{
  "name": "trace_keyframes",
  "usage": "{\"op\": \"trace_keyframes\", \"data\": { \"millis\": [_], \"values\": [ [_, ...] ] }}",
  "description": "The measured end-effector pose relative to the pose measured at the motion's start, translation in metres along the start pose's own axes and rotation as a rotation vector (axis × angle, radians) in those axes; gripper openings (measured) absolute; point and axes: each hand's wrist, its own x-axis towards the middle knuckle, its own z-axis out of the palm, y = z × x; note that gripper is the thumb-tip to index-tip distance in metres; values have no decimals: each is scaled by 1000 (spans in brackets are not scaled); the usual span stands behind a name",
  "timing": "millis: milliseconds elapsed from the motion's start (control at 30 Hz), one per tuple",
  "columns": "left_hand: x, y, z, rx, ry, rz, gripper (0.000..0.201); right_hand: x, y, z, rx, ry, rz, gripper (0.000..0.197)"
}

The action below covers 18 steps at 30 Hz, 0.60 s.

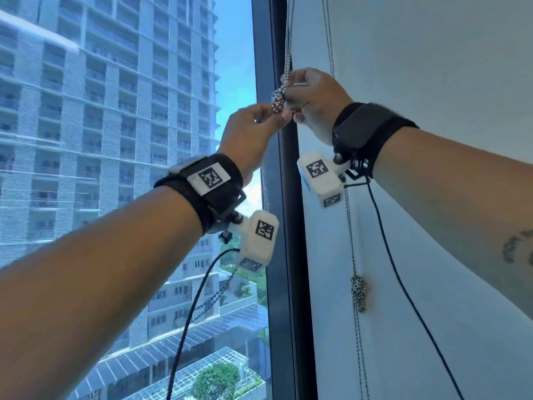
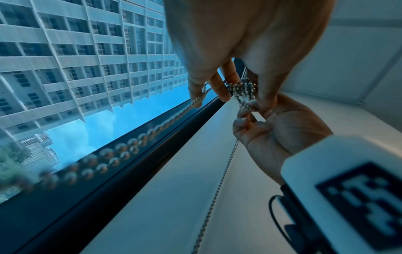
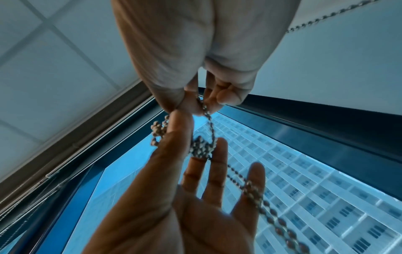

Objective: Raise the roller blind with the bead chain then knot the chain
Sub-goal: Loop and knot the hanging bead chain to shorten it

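Observation:
The metal bead chain [image 1: 288, 44] hangs down in front of the dark window frame [image 1: 290, 226]. At head height it is bunched into a small tangle of loops [image 1: 277, 101]. My left hand [image 1: 281, 115] pinches that tangle from below between thumb and fingers, seen close up as the tangle [image 3: 201, 148]. My right hand [image 1: 290, 88] pinches the chain just above it, at the right fingertips [image 3: 191, 104]. The slack loop [image 2: 130, 146] runs from my left fingers back past the left wrist. The window pane [image 1: 115, 140] to the left is uncovered.
A white lowered blind [image 1: 432, 67] fills the right side. In front of it hangs a second bead chain with its own knotted bundle [image 1: 358, 290]. Black cables [image 1: 386, 241] trail from both wrist cameras. Tower blocks stand outside the glass.

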Motion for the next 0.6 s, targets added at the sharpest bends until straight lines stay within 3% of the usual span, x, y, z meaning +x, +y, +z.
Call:
{"op": "trace_keyframes", "data": {
  "millis": [200, 333, 600],
  "values": [
    [-23, -28, 3, -101, 18, -64, 6, -16, 25, 8, 116, -82, 184, 17],
    [-33, -36, 5, -145, 42, -86, 17, -22, 30, 18, 56, -134, 260, 43],
    [-50, -30, 1, -275, 165, -94, 11, -38, 30, 29, 10, -19, 357, 16]
  ]
}}
